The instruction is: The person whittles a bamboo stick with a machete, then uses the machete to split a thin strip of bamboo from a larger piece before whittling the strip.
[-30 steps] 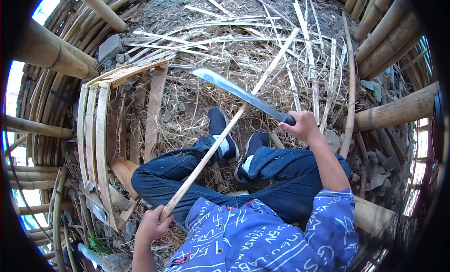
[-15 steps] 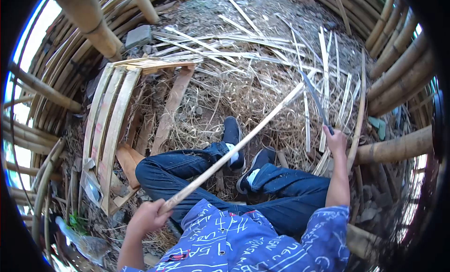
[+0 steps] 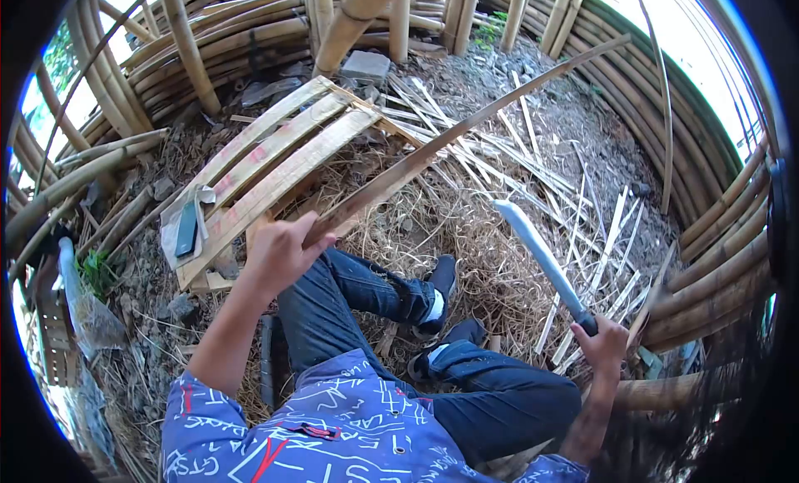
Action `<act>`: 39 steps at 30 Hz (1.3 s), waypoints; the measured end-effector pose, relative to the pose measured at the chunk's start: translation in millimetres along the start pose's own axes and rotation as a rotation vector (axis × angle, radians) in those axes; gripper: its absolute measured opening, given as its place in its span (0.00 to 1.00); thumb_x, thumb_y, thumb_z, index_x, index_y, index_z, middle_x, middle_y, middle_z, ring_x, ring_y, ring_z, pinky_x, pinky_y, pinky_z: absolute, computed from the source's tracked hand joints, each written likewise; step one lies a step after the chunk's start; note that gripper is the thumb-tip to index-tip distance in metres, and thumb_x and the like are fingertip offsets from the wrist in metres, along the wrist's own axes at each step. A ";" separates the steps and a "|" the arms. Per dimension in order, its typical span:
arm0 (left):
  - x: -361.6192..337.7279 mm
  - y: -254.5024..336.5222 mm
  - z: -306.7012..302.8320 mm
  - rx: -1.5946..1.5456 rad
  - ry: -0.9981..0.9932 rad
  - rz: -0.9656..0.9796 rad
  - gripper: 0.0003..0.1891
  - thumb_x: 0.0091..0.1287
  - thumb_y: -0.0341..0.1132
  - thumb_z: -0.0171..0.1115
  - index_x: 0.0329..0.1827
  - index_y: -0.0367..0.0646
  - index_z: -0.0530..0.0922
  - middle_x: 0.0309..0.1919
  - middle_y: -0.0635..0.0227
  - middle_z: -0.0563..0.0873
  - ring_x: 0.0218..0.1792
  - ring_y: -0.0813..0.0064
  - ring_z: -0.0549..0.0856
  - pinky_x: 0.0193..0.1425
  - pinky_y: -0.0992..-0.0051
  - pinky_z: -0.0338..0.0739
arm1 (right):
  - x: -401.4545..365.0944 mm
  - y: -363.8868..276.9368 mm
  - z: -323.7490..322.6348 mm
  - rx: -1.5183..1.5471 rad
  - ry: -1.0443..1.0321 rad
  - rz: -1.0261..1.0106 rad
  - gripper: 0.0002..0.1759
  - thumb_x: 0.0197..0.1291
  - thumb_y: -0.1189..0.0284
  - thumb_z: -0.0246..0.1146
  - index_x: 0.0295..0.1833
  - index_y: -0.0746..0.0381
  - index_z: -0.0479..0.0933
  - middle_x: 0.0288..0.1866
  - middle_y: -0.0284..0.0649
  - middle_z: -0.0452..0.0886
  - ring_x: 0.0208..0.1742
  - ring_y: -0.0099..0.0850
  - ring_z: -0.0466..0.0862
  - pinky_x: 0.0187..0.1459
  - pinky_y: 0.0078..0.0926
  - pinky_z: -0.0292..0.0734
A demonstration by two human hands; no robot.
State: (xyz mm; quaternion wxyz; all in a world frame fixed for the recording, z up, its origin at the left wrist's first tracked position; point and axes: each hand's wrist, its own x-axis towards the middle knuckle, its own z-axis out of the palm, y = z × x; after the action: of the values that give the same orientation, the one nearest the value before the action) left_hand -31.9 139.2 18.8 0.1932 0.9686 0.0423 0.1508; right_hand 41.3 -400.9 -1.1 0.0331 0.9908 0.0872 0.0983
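Note:
My left hand (image 3: 285, 251) is closed round the lower end of a long wooden strip (image 3: 433, 144), which slants up and away to the right, its far end raised. On the right, my right hand (image 3: 601, 345) grips the dark handle of a long knife (image 3: 541, 254). Its blade points up and to the left and stands apart from the strip. Beneath the strip lie dry shavings on the ground, between my shoes and the pile of thin split strips (image 3: 533, 175).
A slatted wooden crate (image 3: 275, 154) lies at the left, with a phone (image 3: 187, 230) on a cloth on it. A grey block (image 3: 365, 67) sits behind. Bamboo walls (image 3: 707, 141) curve around, and a plastic bag (image 3: 93, 316) is at the far left.
My left hand has risen with the strip, whose far end now reaches further up and right. The knife has moved away from the strip, its blade now tilted left. The view has shifted.

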 end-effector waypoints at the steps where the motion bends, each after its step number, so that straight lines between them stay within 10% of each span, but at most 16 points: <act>1: 2.7 2.3 -7.6 0.003 0.014 -0.006 0.19 0.65 0.46 0.67 0.38 0.36 0.76 0.24 0.46 0.80 0.30 0.44 0.82 0.33 0.59 0.75 | -0.4 -5.3 -5.9 0.001 0.011 -0.010 0.36 0.47 0.37 0.68 0.22 0.62 0.72 0.18 0.50 0.76 0.24 0.51 0.79 0.31 0.48 0.70; 11: 0.5 -0.8 -72.6 0.244 0.002 -0.167 0.10 0.66 0.40 0.60 0.36 0.42 0.79 0.31 0.52 0.86 0.37 0.50 0.86 0.43 0.54 0.78 | -0.1 -37.3 -25.3 0.099 0.400 -0.450 0.38 0.41 0.33 0.69 0.22 0.61 0.72 0.18 0.42 0.75 0.23 0.43 0.79 0.32 0.41 0.71; 25: 81.8 -13.8 -20.8 0.300 -0.003 -0.196 0.17 0.60 0.45 0.64 0.36 0.38 0.86 0.35 0.51 0.88 0.39 0.55 0.89 0.48 0.59 0.82 | 42.2 -28.7 -32.3 0.122 0.481 -0.423 0.39 0.43 0.31 0.66 0.24 0.62 0.75 0.19 0.42 0.76 0.23 0.43 0.80 0.33 0.42 0.71; 28: 116.4 -6.4 8.7 0.143 -0.196 -0.173 0.20 0.63 0.50 0.63 0.35 0.38 0.86 0.34 0.48 0.87 0.40 0.52 0.87 0.46 0.58 0.80 | 64.1 -45.4 -36.0 0.088 0.501 -0.479 0.39 0.44 0.31 0.67 0.24 0.61 0.75 0.20 0.41 0.78 0.24 0.41 0.82 0.33 0.38 0.75; 35: 167.0 0.5 92.6 -0.424 -0.774 -0.155 0.24 0.71 0.50 0.59 0.30 0.34 0.80 0.18 0.72 0.74 0.24 0.80 0.72 0.30 0.72 0.68 | 134.1 -80.0 1.8 0.242 0.476 -0.438 0.39 0.49 0.29 0.62 0.23 0.59 0.77 0.17 0.37 0.77 0.21 0.37 0.83 0.28 0.35 0.75; 39: 159.2 38.1 102.2 -0.483 -0.781 -0.074 0.21 0.74 0.48 0.56 0.32 0.36 0.79 0.20 0.75 0.72 0.24 0.81 0.71 0.29 0.71 0.66 | 162.1 -123.0 29.2 0.521 0.370 -0.369 0.31 0.49 0.40 0.71 0.25 0.61 0.81 0.17 0.41 0.77 0.20 0.41 0.80 0.27 0.38 0.73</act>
State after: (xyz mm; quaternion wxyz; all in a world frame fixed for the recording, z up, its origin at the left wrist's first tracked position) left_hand 151.9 89.4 -12.5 0.4200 0.8780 -0.0355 -0.2267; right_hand 183.3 -252.4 -9.2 -0.2193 0.8990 0.2911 0.2427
